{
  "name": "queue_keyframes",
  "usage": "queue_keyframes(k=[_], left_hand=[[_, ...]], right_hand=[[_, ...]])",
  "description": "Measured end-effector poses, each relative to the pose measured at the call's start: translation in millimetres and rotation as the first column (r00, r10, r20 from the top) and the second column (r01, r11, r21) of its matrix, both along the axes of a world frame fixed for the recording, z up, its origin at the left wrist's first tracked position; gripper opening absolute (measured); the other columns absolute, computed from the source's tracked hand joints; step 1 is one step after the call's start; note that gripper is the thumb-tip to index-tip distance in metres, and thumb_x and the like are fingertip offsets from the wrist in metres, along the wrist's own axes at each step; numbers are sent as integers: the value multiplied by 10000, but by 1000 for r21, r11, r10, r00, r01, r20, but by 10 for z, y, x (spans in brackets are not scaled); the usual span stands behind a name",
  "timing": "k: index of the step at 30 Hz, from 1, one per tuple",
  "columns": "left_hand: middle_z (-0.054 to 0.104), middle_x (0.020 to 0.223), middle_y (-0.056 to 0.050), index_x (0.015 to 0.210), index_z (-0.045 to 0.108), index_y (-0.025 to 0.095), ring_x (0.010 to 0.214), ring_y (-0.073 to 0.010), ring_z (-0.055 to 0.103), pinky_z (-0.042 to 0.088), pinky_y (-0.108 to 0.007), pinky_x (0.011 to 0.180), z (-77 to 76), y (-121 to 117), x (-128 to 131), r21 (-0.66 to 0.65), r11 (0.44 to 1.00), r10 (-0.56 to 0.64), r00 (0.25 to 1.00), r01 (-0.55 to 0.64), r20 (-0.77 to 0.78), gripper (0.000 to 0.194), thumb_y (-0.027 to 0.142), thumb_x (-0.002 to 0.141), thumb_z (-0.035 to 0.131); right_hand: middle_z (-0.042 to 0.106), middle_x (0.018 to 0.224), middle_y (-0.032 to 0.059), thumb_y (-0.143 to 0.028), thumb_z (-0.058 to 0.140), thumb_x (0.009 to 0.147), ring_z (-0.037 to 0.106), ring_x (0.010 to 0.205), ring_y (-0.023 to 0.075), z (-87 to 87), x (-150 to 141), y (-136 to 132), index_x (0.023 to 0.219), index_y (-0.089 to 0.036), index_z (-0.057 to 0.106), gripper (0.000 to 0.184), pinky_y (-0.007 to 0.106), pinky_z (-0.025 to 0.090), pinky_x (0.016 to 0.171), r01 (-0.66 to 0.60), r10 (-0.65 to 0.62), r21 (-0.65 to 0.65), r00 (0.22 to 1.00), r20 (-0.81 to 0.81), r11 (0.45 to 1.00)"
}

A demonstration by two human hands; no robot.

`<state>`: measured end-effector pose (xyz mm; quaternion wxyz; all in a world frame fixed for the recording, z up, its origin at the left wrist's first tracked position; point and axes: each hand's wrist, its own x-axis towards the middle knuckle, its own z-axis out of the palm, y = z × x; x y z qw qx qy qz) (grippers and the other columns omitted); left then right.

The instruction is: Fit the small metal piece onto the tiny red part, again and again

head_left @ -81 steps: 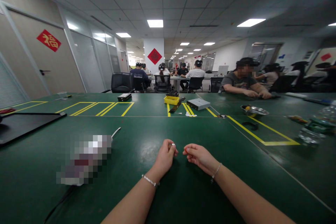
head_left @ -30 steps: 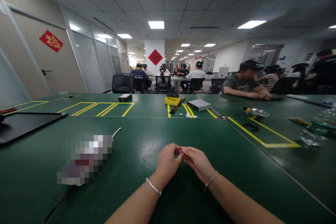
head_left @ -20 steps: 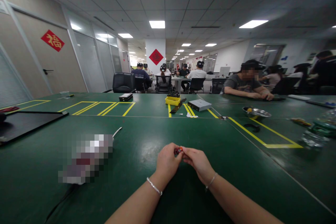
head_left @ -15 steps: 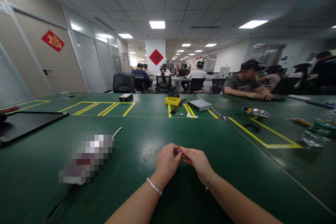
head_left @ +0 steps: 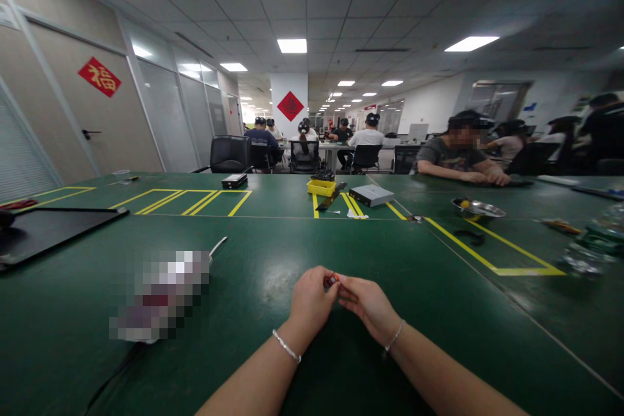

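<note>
Fingertips of my left hand (head_left: 312, 299) and my right hand (head_left: 368, 304) meet above the green table, both closed around one tiny object (head_left: 333, 279). Orange and white patches show on it, but most of it is hidden by the fingers, and its exact kind is too small to make out. The left hand grips it from the left with thumb and fingers. From the right, the thumb and index finger of my right hand pinch its edge. Each wrist wears a thin bracelet.
A blurred-out long item (head_left: 163, 299) with a cord lies to the left, beyond it a black tray (head_left: 63, 227). Farther off are a yellow bin (head_left: 320, 188), a grey box (head_left: 371, 195) and a metal bowl (head_left: 480, 209). A person (head_left: 455, 156) sits across at the right.
The tiny object has turned slightly between my fingers, so a whiter face shows. Both hands stay in nearly the same place.
</note>
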<state>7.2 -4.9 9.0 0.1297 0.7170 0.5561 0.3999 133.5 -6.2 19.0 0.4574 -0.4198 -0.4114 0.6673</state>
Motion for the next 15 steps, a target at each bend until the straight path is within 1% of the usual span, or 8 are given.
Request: queue_keyframes(k=[3,7,10,11,12,13,14,15], left_hand=[[571,737,-24,761,536,187,703,-153,502,364,-268,633,11,-10,13,25,999,-34,999,34,-11,101,270,726,490],[564,750,-16,772,514,197,719,-149,499,364,-261,642,13,-25,31,52,994,-91,995,93,-37,72,245,725,489],[567,786,-6,888,494,213,761,-156,501,366,-272,686,-9,-11,15,31,992,-125,992,126,-25,212,259,687,544],[571,807,-6,932,481,217,784,-161,502,364,-280,709,-19,0,1,23,992,-126,992,127,-12,266,267,681,552],[575,830,-8,964,469,219,809,-165,501,360,-288,731,-30,14,-16,16,993,-118,993,118,4,292,274,688,545],[577,854,-14,973,467,217,832,-168,500,355,-296,751,-41,30,-36,9,994,-105,994,104,19,280,278,705,523],[578,871,-19,972,471,215,845,-171,500,353,-300,758,-53,47,-57,-9,996,-83,996,83,36,269,283,715,509],[578,881,-25,968,477,210,852,-174,501,352,-303,761,-63,65,-77,-32,998,-59,997,61,53,261,283,719,501]], right_hand=[[625,841,84,-374,616,620,557,781,149,22,0,-5,784,-118,631,305,239,431,654,35,-40,62,995,87,997],[619,708,42,-359,638,586,537,648,117,0,10,51,678,-132,607,247,231,416,601,59,-94,177,976,195,982],[608,656,33,-370,615,595,510,578,110,8,155,192,693,-141,609,249,236,397,559,66,-163,286,930,330,956],[610,668,36,-375,596,609,512,585,116,31,254,255,706,-147,611,248,241,394,560,87,-218,328,894,391,941],[614,690,41,-380,573,626,518,606,126,64,384,319,716,-156,614,245,248,392,569,116,-291,369,836,465,922],[617,721,48,-383,543,647,527,635,140,105,543,382,725,-167,616,241,257,389,581,143,-369,408,747,553,902],[619,749,55,-383,509,668,532,663,155,148,729,438,734,-179,618,241,269,384,590,167,-443,443,624,644,881],[618,771,63,-380,478,686,534,683,171,189,937,485,748,-189,619,246,282,378,592,188,-498,469,471,728,863]])
